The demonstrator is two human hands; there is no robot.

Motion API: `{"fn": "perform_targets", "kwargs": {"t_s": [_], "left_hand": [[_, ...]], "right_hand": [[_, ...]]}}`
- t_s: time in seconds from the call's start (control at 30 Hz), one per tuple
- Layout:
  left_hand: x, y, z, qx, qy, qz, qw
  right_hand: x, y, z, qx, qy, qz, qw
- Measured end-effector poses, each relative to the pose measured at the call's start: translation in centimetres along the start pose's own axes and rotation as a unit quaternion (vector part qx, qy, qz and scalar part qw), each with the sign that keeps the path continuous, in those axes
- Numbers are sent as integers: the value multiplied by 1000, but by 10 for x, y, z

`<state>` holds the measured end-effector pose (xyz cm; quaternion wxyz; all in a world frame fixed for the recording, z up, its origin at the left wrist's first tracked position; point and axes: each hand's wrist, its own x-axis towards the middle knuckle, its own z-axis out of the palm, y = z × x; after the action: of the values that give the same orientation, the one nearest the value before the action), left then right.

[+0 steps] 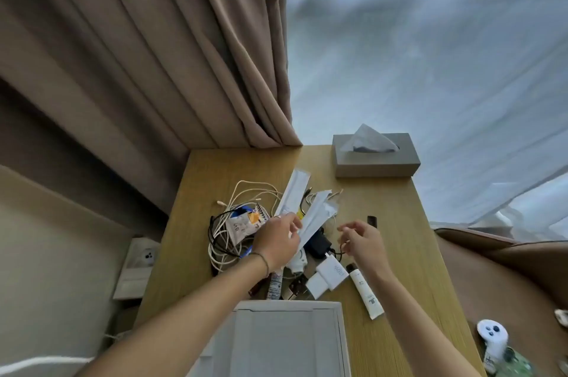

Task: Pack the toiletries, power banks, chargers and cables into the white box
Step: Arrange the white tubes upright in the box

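White box [285, 343]: one, open, at the near table edge, between the two forearms, nothing plainly visible inside

Wooden table [399, 241]: one, bearing the whole pile just beyond the box

Tissue box [375, 158]: one, grey, at the far right corner, a tissue sticking up from its slot

Cables [236, 223]: a tangle of white and black on the left of the pile, too knotted to count

Long white sachets [316, 217]: two plainly seen, lying slantwise across the pile's middle; the nearer one pinched at its lower end by the left hand [278, 241], thumb and fingers curled on it

Right hand [362, 241]: fingers loosely bent, pinching a thin black lead [339, 250] above the pile

White tube [365, 292]: one, black cap, flat on the table right of the pile, under the right wrist

White chargers [327, 278]: two, side by side, just beyond the box's far rim

Black charger [318, 243]: one, between the hands

Printed packet [246, 224]: one, white, orange and blue, atop the cables

Black comb [372, 220]: one, small, right of the pile, apart from it
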<state>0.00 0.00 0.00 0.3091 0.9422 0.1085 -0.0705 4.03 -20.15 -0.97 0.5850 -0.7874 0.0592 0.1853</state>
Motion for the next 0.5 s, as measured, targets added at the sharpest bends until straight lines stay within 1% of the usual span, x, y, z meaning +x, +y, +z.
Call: {"fn": "perform_targets", "kwargs": {"t_s": [0.1, 0.17, 0.23, 0.33, 0.4, 0.5], "left_hand": [[19, 16, 16, 93, 27, 57, 994], [29, 28, 27, 177, 27, 69, 981], [39, 35, 37, 261, 11, 61, 963], [53, 43, 47, 293, 1, 32, 955], [60, 45, 50, 303, 4, 29, 953], [63, 44, 47, 292, 16, 28, 956]], "right_hand": [[15, 3, -5, -4, 8, 8, 1000], [22, 7, -7, 12, 12, 15, 1000], [27, 11, -11, 20, 16, 15, 1000], [31, 15, -18, 39, 14, 20, 999], [33, 17, -21, 56, 13, 23, 998], [36, 20, -23, 57, 7, 27, 998]]}}
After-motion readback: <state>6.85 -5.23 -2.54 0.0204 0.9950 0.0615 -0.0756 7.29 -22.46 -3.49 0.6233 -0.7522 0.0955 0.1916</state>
